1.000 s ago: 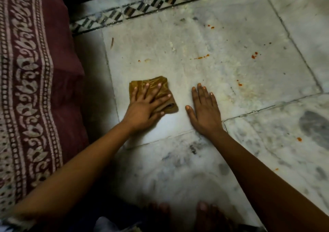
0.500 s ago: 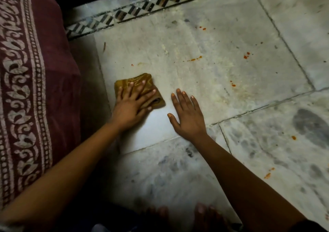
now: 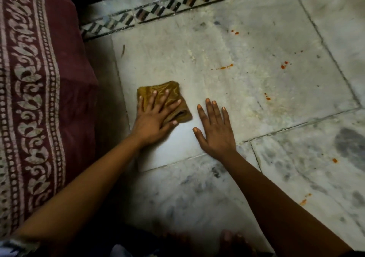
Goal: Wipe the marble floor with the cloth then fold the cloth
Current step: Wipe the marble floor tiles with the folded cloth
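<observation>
Left hand (image 3: 153, 121) flat atop cloth (image 3: 173, 91) | right hand (image 3: 216, 130) beside, apart

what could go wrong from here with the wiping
The cloth is bunched small under the left hand, so strokes may miss the orange spots farther right. It already looks soiled and could smear them. The right hand bears flat on the marble floor; it might slip if wet.
</observation>
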